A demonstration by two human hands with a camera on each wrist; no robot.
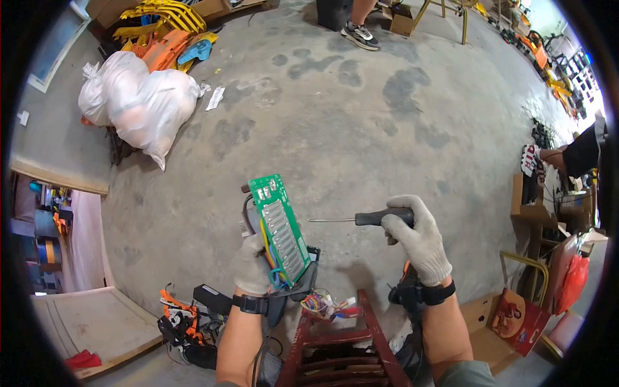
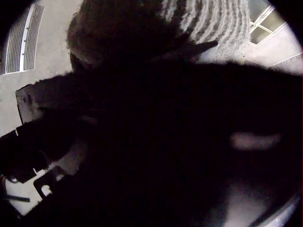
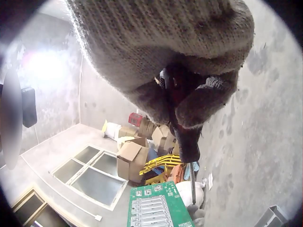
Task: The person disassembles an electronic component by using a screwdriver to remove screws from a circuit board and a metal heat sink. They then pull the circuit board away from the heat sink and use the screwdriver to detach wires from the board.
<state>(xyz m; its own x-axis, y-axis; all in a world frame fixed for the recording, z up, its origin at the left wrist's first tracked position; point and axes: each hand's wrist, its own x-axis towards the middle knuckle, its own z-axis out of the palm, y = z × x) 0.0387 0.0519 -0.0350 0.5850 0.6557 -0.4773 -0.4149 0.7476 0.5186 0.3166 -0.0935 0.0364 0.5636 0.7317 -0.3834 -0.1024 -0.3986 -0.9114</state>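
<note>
In the head view my gloved left hand (image 1: 253, 266) grips a green circuit board (image 1: 281, 232) by its lower left side, the board tilted upright with coloured wires behind its edge. My gloved right hand (image 1: 422, 242) holds a screwdriver (image 1: 380, 217) by its black handle, the shaft pointing left toward the board without touching it. The right wrist view shows the glove (image 3: 170, 52) curled round the handle (image 3: 189, 144), with the board (image 3: 158, 205) below. Most of the left wrist view is dark; part of the left glove (image 2: 213, 28) shows at its top.
A red stool (image 1: 335, 338) with a bundle of wires (image 1: 329, 304) on it stands close below my hands. White bags (image 1: 151, 106) lie at upper left, and black and orange parts (image 1: 187, 326) at lower left. An open cardboard box (image 1: 493, 329) is at lower right. Two people's legs show.
</note>
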